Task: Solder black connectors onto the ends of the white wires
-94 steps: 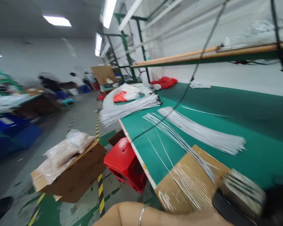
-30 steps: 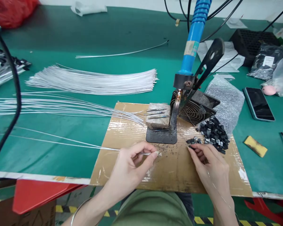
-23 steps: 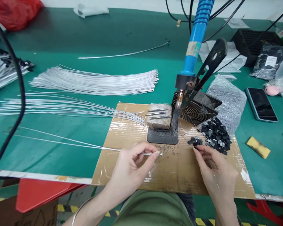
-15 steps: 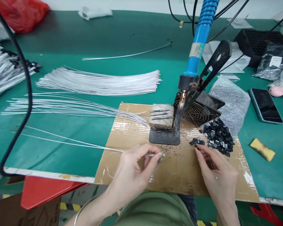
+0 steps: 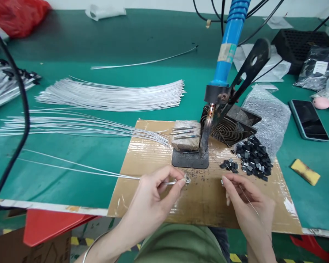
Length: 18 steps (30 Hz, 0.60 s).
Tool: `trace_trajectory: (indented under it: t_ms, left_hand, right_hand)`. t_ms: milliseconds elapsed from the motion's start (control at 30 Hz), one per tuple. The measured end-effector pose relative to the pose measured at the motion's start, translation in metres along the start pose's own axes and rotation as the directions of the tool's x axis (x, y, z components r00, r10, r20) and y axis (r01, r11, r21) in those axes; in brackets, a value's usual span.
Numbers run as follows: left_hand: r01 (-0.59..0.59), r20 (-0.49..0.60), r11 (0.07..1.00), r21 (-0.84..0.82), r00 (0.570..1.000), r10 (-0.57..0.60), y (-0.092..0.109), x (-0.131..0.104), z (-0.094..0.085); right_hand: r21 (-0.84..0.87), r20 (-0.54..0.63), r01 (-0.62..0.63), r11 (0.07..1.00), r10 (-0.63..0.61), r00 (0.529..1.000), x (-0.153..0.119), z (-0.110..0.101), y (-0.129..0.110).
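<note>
Over cardboard sheet [image 5: 203,206], left hand [image 5: 160,193] pinches white wires [image 5: 128,176] near ends, likely for steadiness; right hand [image 5: 246,210], nearly closed, grips small connector [image 5: 222,181], thin strand [image 5: 248,199] crossing it; black connectors [image 5: 255,157] heaped just beyond, presumably for easy reach.

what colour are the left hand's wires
The long thin wires are white; head view shows them best.

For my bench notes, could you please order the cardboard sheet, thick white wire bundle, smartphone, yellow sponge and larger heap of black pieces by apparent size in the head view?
Cardboard sheet
Thick white wire bundle
Smartphone and larger heap of black pieces: too alike to rank
Yellow sponge
</note>
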<state>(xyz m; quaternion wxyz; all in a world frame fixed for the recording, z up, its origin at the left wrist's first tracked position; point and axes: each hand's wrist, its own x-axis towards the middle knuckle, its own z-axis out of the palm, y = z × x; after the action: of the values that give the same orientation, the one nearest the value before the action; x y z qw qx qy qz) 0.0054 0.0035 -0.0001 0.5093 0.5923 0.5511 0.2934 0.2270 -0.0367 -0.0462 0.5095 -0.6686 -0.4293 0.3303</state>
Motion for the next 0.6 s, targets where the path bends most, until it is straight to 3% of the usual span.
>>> trace_trajectory:
  t_ms: [333, 600]
  left_hand:
    - [0.004, -0.025, 0.994, -0.110, 1.000, -0.006, 0.005, 0.005, 0.003]
    - [0.022, -0.031, 0.988, -0.155, 0.999, -0.027, 0.011, 0.007, 0.002]
  right_hand:
    - [0.340, 0.196, -0.173, 0.924, 0.111, 0.974, -0.006, 0.036, -0.034]
    - [0.368, 0.253, -0.250, 0.895, 0.162, 0.954, -0.011, 0.046, -0.032]
